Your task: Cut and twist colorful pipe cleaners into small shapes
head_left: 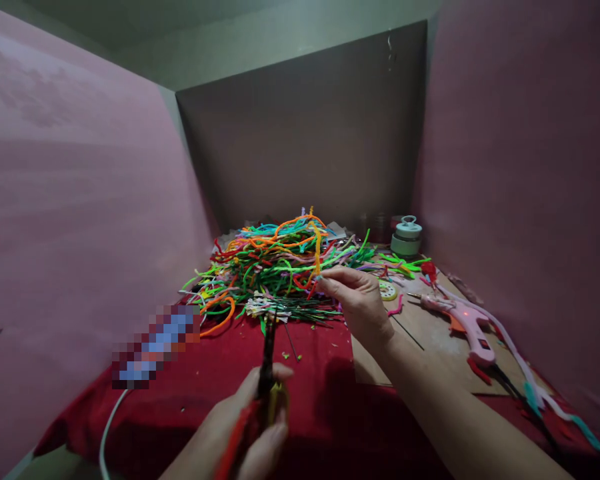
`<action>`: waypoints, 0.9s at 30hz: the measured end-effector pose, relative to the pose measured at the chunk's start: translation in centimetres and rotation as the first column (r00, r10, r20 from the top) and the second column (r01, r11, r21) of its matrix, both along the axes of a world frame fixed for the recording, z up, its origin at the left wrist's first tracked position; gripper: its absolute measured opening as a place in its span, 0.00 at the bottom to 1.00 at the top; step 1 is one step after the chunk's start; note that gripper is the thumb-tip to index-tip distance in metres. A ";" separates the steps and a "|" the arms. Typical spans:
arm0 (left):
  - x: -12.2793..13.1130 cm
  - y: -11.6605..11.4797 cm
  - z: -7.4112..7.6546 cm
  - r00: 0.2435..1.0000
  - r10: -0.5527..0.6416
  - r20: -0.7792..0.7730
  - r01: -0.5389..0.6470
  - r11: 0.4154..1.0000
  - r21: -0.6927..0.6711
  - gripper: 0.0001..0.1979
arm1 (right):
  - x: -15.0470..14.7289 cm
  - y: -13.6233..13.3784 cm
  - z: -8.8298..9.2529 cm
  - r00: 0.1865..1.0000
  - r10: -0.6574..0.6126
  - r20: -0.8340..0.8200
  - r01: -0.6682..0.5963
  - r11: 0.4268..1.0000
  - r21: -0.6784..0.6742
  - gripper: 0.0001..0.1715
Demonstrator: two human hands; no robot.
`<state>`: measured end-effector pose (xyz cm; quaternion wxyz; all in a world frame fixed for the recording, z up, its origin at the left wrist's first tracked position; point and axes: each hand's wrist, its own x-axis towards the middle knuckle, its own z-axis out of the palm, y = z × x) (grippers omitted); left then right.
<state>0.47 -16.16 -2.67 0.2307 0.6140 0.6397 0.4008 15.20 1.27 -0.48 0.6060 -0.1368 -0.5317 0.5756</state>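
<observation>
Yellow-orange pipe cleaner [318,252] stands roughly upright in front of the colourful pile [260,263], pinched in right hand's [361,303] fingertips, which hide its lower end; top blends into pile. Left hand [234,405] grips pliers [266,377]; tips dark, handle cut off below. Pixelation masks a bluish item [160,347], left. Glue gun [463,319] lies right.
</observation>
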 end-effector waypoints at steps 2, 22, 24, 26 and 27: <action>0.0 1.8 -0.3 0.918 0.091 -0.387 -0.016 0.981 0.194 0.19 | -0.2 -0.2 -0.2 0.999 -0.019 0.041 0.019 1.000 0.004 0.03; -0.9 6.4 1.0 0.107 0.383 -0.917 0.006 0.922 0.386 0.20 | -0.7 -1.2 -0.3 0.973 -0.017 0.232 0.025 0.999 -0.032 0.07; -1.0 6.4 1.0 0.092 0.374 -0.923 -0.007 0.927 0.375 0.20 | -0.6 -1.2 -0.2 0.971 0.013 0.237 -0.004 0.999 -0.039 0.08; -1.0 6.4 1.1 0.068 0.368 -0.927 -0.028 0.930 0.367 0.20 | -0.5 -1.3 0.0 0.971 0.047 0.235 -0.035 0.998 -0.053 0.08; -1.0 6.3 1.2 0.058 0.365 -0.929 -0.039 0.931 0.364 0.20 | -0.5 -1.2 0.0 0.970 0.062 0.235 -0.049 0.997 -0.059 0.08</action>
